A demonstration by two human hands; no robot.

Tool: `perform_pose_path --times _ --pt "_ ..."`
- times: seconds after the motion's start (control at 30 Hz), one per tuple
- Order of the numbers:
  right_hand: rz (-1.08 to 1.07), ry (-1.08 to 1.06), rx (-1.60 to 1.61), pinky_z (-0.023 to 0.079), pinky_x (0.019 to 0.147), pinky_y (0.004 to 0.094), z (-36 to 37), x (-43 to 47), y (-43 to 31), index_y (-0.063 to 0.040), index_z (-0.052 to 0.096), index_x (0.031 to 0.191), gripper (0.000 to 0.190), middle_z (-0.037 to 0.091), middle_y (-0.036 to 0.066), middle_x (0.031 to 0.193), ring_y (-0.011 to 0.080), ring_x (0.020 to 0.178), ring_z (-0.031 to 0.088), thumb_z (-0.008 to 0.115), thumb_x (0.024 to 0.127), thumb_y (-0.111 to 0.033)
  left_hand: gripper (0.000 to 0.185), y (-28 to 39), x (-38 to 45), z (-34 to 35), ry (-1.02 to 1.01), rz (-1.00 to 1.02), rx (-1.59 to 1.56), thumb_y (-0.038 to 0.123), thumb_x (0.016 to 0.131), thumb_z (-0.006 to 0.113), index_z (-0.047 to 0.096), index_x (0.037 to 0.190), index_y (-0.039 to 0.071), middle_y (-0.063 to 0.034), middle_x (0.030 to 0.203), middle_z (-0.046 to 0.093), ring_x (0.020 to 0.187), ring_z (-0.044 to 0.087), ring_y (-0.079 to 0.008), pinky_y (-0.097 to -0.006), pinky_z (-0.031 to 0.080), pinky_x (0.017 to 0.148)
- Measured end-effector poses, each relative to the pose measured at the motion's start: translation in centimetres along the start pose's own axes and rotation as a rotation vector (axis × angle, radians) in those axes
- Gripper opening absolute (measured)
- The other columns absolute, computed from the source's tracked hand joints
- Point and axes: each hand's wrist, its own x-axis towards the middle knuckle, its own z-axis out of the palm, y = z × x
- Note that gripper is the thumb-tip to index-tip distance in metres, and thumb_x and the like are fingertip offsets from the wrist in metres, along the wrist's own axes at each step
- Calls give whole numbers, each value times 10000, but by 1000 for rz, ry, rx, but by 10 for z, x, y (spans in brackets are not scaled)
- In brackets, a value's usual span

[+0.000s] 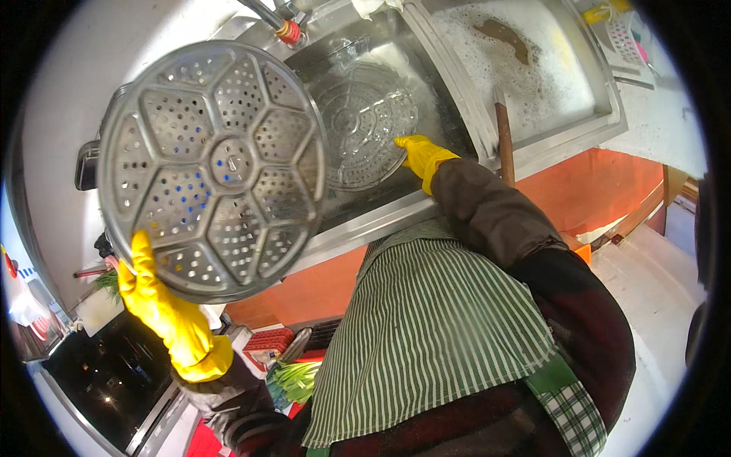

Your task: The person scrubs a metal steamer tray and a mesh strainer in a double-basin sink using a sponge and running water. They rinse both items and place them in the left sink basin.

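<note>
My left hand (163, 308), in a yellow rubber glove, grips the lower left rim of a round perforated metal steamer tray (231, 163), raised above the counter and the sink's left edge. In the water of the metal sink basin (388, 208) lies another round perforated tray (365, 125). My right hand (422, 157), gloved in yellow too, has its fingers at that tray's right rim; whether they close on it is hard to tell. The raised tray hides part of the basin's left side.
Right of the divider, a second basin (608, 108) holds foamy water, with a wooden handle (505, 143) leaning over its near corner. A faucet (280, 25) with red wrapping stands behind. Red baskets (271, 341) and leafy green vegetables (294, 380) sit low at the left.
</note>
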Motion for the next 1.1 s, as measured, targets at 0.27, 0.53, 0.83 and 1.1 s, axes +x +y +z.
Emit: perform_pose_path --times 0.27,0.53,0.83,1.1 --pt "-142 -175 265 482 1071 485 -7 -71 -24 -113 498 1480 654 536 148 1492 361 1268 587 416 1045 -595 529 -128 -50 46 -127 -769 -312 442 1000 641 613 1350 46 -93 1306 656 1107 628 -228 -352 497 981" --pt "-94 -196 609 454 1115 484 -15 -110 -55 -118 469 1514 777 552 118 1487 351 1341 530 375 997 -690 411 -325 -65 115 -142 -896 -566 361 1024 637 607 1257 23 -119 1209 672 1044 675 -261 -427 580 919" --pt "-95 85 27 571 816 417 3 -86 -49 -64 627 1268 445 695 116 1129 266 976 690 789 903 -260 335 -379 -85 141 -459 -1052 -255 281 1005 665 609 1148 -18 -165 1011 679 793 704 -289 -410 632 721" --pt "-253 -36 22 547 764 372 10 -136 -58 -38 638 1240 406 707 113 1101 254 907 693 773 902 -216 316 -362 -82 120 -376 -1147 -387 267 1002 645 628 1134 -20 -185 978 665 888 708 -322 -408 611 817"
